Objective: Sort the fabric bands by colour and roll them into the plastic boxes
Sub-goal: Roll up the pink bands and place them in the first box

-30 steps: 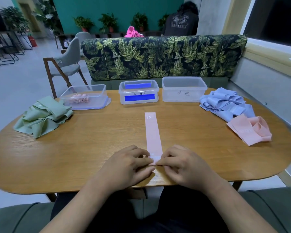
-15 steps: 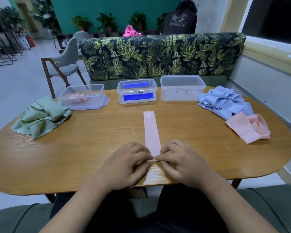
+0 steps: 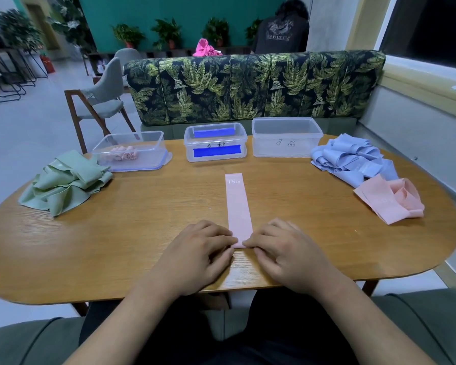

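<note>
- One heap of pale green bands point(image 3: 63, 184) lay crumpled at the far left of the wooden table point(image 3: 142, 246).
- Just right of it sat the left box point(image 3: 132, 151), clear plastic, standing on a blue-rimmed lid; a few small pink rolls point(image 3: 123, 154) were inside.
- Middle box point(image 3: 215, 142), clear, had handwriting on the front and bright blue material inside; I could not tell whether it was rolled.
- Left hand point(image 3: 195, 255) rested on the table near the front edge, fingers curled, fingertips pinching the near end of the pink band point(image 3: 237, 206) from its left side.
- The pink band was pale pink, flat and smooth, a straight narrow strip at table centre running away from the person toward the middle box, apart from it. White "15 LB" was printed at the far end. The near end looked slightly turned up under the fingertips.
- Right hand point(image 3: 290, 255) mirrored the left, fingers curled, tips pinching the same near end from the right; the two hands almost met.
- Right box point(image 3: 286, 137), translucent, had handwritten marks on the front.
- Pale blue bands point(image 3: 353, 160) were piled loosely at the right.
- Touching their near side lay a loose pile of salmon-pink bands point(image 3: 390, 200).
</note>
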The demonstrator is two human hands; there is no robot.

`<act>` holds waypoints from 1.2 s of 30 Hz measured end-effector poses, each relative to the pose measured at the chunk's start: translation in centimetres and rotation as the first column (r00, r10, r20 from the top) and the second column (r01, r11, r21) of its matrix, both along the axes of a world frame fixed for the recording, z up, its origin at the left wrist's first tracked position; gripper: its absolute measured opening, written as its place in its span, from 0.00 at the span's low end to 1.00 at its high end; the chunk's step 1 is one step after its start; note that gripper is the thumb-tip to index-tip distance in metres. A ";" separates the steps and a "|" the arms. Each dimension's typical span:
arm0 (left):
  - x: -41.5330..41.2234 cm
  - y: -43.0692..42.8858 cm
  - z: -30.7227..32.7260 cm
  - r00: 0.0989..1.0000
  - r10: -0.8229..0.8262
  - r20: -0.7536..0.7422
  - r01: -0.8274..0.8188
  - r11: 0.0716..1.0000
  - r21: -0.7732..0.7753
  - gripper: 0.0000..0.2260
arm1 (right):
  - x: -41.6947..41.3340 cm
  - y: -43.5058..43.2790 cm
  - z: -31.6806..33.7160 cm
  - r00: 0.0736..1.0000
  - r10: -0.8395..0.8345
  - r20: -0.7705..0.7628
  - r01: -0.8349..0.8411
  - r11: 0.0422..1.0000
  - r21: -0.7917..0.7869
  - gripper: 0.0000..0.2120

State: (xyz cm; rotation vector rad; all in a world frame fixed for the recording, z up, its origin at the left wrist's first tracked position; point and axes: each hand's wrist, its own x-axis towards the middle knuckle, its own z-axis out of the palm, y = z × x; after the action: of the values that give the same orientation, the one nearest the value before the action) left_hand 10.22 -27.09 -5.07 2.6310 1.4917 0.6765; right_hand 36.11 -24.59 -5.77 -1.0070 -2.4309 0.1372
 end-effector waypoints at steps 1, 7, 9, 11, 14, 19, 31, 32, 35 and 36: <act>0.0 0.0 0.0 1.000 0.009 0.001 -0.009 1.000 0.001 0.13 | 0.0 0.0 0.0 1.000 0.002 -0.001 -0.002 1.000 -0.002 0.12; 0.0 0.8 0.0 0.998 0.039 0.050 -0.038 0.999 -0.021 0.08 | 0.0 0.2 -0.1 1.000 0.002 0.007 -0.002 1.000 -0.006 0.12; 0.0 1.6 0.3 0.995 0.041 0.091 -0.038 0.999 -0.034 0.08 | 0.0 0.3 -0.2 1.000 -0.003 0.005 0.003 1.000 -0.004 0.12; 0.4 2.3 0.7 0.997 -0.031 0.075 0.036 0.997 -0.068 0.13 | 0.0 0.3 -0.3 1.000 -0.006 0.002 0.006 1.000 0.004 0.13; 0.8 2.8 1.0 0.990 -0.139 -0.023 0.135 0.983 -0.128 0.20 | 0.0 0.4 -0.3 1.000 -0.009 -0.008 0.009 1.000 0.015 0.13; 0.4 2.5 0.2 0.997 -0.077 0.013 0.078 0.992 -0.102 0.17 | 0.0 0.4 -0.4 1.000 -0.018 0.002 0.018 1.000 0.009 0.14; 0.4 2.7 0.2 0.990 -0.024 0.140 0.048 0.984 -0.169 0.11 | -0.4 0.7 0.1 0.992 -0.104 0.077 0.110 0.990 -0.087 0.17; 0.5 2.7 0.1 0.991 -0.041 0.127 0.060 0.986 -0.154 0.11 | -0.4 0.8 0.2 0.990 -0.106 0.088 0.114 0.989 -0.091 0.18; 0.5 2.8 -0.1 0.993 -0.057 0.102 0.069 0.991 -0.116 0.12 | -0.5 1.1 0.3 0.986 -0.113 0.126 0.126 0.987 -0.100 0.19; 0.5 2.8 -0.1 0.994 -0.048 0.098 0.059 0.992 -0.108 0.13 | -0.5 1.2 0.4 0.983 -0.116 0.140 0.131 0.986 -0.101 0.19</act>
State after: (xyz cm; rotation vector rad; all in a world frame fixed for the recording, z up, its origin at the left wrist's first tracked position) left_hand 10.73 -24.24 -5.21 2.5094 1.3860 0.6838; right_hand 35.57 -23.41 -5.38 -1.2505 -2.4949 0.1667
